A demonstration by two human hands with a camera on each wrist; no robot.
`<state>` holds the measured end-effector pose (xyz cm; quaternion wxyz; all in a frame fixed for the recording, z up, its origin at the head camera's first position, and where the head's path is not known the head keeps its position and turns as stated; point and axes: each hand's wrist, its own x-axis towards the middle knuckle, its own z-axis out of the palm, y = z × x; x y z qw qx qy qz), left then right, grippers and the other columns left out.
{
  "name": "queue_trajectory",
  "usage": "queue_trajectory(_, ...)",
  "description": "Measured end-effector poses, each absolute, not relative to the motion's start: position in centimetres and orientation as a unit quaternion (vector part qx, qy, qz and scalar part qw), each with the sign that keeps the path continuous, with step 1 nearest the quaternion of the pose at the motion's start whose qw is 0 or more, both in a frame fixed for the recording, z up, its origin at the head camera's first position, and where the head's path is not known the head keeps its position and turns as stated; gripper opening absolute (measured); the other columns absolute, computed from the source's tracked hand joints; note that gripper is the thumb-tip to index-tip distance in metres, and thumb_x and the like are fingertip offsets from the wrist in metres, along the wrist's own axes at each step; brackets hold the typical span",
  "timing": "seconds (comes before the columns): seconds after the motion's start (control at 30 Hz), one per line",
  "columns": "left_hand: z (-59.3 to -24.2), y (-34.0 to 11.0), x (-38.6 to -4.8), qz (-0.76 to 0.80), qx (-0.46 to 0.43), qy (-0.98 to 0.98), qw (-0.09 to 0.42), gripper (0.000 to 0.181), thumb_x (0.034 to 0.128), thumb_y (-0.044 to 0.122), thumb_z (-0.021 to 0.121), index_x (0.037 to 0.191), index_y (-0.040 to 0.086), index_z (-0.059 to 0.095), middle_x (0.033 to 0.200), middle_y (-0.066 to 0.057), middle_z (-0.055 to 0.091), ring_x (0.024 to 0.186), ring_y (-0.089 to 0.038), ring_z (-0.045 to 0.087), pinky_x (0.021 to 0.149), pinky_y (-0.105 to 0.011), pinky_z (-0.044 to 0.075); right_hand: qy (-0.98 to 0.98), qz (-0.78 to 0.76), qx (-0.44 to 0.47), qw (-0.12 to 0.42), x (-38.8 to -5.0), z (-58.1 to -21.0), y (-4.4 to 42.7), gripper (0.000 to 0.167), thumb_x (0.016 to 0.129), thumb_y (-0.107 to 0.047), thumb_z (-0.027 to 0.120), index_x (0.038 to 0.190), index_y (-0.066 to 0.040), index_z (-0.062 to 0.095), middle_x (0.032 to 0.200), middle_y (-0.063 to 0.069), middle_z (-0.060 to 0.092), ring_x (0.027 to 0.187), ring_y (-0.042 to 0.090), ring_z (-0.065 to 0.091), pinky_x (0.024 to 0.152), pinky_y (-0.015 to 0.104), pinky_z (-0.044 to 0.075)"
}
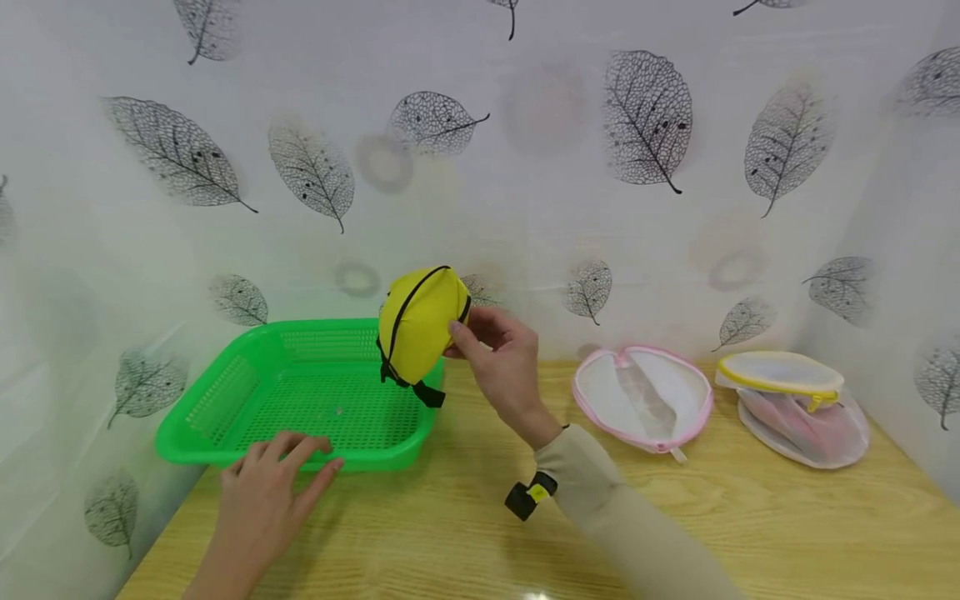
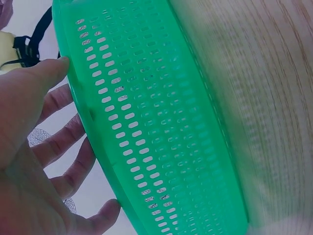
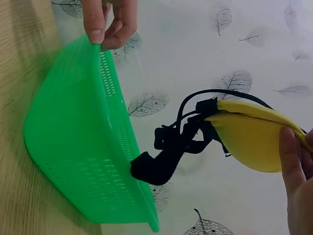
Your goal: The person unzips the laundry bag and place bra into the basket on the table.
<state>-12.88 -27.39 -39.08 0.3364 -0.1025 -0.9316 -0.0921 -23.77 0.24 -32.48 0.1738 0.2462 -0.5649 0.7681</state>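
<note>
right hand (image 1: 506,362) pinches a yellow cupped piece (image 1: 416,325) by its right edge, thumb on the near face. piece held aloft by the right end of the green basket (image 1: 187,446); whether a strap brushes the rim, can't tell. it lies left of the pinching fingers, long axis near upright, black straps (image 1: 429,395) hanging lowest. left hand (image 1: 270,487) grips the basket's near rim, well apart from the piece; right clearly nearer. pink-edged mesh bag (image 1: 597,392) sits opposite, right of the right hand.
</note>
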Motion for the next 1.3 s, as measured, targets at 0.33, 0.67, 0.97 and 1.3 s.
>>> queue_trajectory(0.33, -39.2, -27.6, -13.1, -0.085, -0.108, -0.928, 0.345, 0.029, 0.0745, 0.034, 0.088, 0.099, 0.027, 0.074, 0.098, 0.0, 0.071, 0.083, -0.036, 0.064, 0.064, -0.062, 0.047, -0.586, 0.774, 0.22, 0.099, -25.1, -34.1, -1.6, 0.016, 0.094, 0.001, 0.069, 0.107, 0.011, 0.068, 0.094, 0.025, 0.07, 0.072, 0.012, 0.072, 0.071, 0.037, 0.064)
queue_trajectory(0.67, -39.2, -27.6, -13.1, -0.083, -0.112, -0.926, 0.351, 0.029, 0.0733, 0.033, 0.088, 0.098, 0.026, 0.074, 0.097, 0.0, 0.071, 0.082, -0.036, 0.065, 0.062, -0.061, 0.048, -0.668, 0.729, 0.15, 0.035, -25.7, -36.0, -2.9, 0.019, 0.093, -0.002, 0.071, 0.108, 0.01, 0.069, 0.091, 0.019, 0.07, 0.066, 0.014, 0.071, 0.07, 0.037, 0.064)
queue_trajectory(0.97, -39.2, -27.6, -13.0, -0.085, -0.101, -0.931, 0.34, 0.028, 0.0753, 0.034, 0.087, 0.099, 0.027, 0.074, 0.098, 0.0, 0.071, 0.083, -0.036, 0.065, 0.063, -0.062, 0.048, -0.747, 0.642, 0.172, 0.016, -25.9, -37.4, -3.3, 0.015, 0.092, -0.007, 0.072, 0.102, 0.004, 0.073, 0.088, 0.018, 0.073, 0.062, 0.01, 0.068, 0.063, 0.028, 0.061)
queue_trajectory(1.3, -39.0, -27.5, -13.1, -0.083, -0.097, -0.934, 0.333, 0.028, 0.0754, 0.034, 0.088, 0.099, 0.026, 0.075, 0.099, -0.001, 0.072, 0.083, -0.036, 0.065, 0.064, -0.064, 0.048, -0.844, 0.491, 0.214, 0.025, -26.4, -37.4, -3.5, 0.023, 0.094, -0.017, 0.072, 0.11, -0.001, 0.076, 0.1, 0.01, 0.077, 0.088, 0.018, 0.07, 0.077, 0.025, 0.057)
